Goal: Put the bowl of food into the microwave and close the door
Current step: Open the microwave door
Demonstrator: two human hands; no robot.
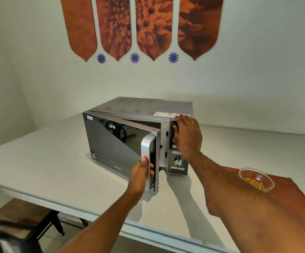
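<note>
A silver microwave [148, 106] stands on the white table, its dark glass door [115, 141] swung partly open toward me. My left hand [140, 174] grips the door's silver handle [146, 148] near its lower part. My right hand [186, 136] rests flat over the upper control panel at the microwave's right front corner, holding nothing. A clear glass bowl [256, 179] with yellow food pieces sits on a brown mat [294, 196] to the right, partly hidden behind my right forearm. The microwave's inside is mostly hidden by the door.
The white table [47, 165] runs to a front edge close to me. A wooden chair with a black frame [20, 218] stands below the table's left front. Orange flower panels [140, 26] hang on the wall behind.
</note>
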